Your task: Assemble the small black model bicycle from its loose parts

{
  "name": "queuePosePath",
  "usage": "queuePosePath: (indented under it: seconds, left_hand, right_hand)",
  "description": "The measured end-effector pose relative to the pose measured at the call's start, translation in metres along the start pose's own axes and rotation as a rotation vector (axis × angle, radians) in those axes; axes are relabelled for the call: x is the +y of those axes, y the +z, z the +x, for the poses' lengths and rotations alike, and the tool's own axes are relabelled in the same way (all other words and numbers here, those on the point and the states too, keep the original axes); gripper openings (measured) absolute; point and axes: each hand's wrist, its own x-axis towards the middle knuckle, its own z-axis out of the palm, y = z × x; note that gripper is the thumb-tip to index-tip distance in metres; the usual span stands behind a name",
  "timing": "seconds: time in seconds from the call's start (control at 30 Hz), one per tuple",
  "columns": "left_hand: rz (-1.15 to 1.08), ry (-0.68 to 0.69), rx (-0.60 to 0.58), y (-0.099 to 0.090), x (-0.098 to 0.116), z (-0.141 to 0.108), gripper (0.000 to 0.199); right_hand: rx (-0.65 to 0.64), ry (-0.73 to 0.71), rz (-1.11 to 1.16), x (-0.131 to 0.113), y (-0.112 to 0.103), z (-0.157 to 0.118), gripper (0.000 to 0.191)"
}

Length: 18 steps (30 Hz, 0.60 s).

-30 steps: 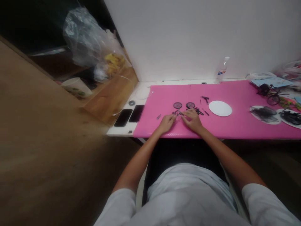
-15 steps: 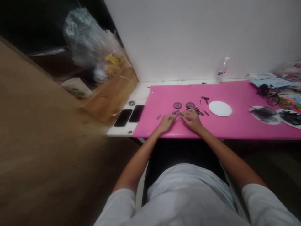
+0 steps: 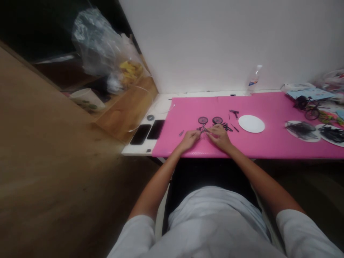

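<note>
Over the pink mat my left hand [image 3: 190, 140] and my right hand [image 3: 220, 138] are close together, fingers pinched. Between their fingertips is a small dark model bicycle frame [image 3: 204, 129], partly covered by the fingers. Just beyond it lie two miniature wheels, one left wheel [image 3: 203, 120] and one right wheel [image 3: 217, 120] above my right fingers. Small black parts [image 3: 228, 127] lie beside my right hand, with a thin dark stick-like piece [image 3: 234, 128] further right. Behind these is a black T-shaped part [image 3: 234, 113]. A small grey piece [image 3: 181, 133] rests left of my left hand.
The pink mat [image 3: 188, 107] bears a white plate [image 3: 251, 124] on the right. Farther right are a built model bicycle [image 3: 311, 109] and a plate of black parts [image 3: 333, 134]. Two phones [image 3: 141, 134] lie at left; a clear bottle [image 3: 254, 79] stands by the wall.
</note>
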Motion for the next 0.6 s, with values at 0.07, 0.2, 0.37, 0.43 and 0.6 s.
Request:
queuePosePath:
  seconds: [0.07,0.2,0.37,0.43,0.6]
  left_hand:
    - [0.013,-0.007,-0.005,-0.001,0.000,0.000,0.065]
    - [0.021,-0.007,-0.012,-0.002,-0.001,0.000,0.065]
    - [0.047,0.015,0.002,-0.001,-0.005,0.001,0.064]
    - [0.062,0.047,0.009,-0.001,-0.008,0.002,0.063]
    - [0.093,0.086,-0.005,-0.002,-0.012,0.004,0.060]
  right_hand:
    - [-0.005,0.013,-0.007,0.001,0.000,0.000,0.026]
    - [-0.018,0.023,-0.011,0.000,0.000,0.000,0.025]
    - [-0.013,0.027,-0.019,-0.003,-0.001,0.000,0.027]
    - [0.000,0.009,-0.016,-0.004,-0.001,0.000,0.029]
    - [-0.003,-0.019,-0.006,-0.004,-0.001,0.001,0.028]
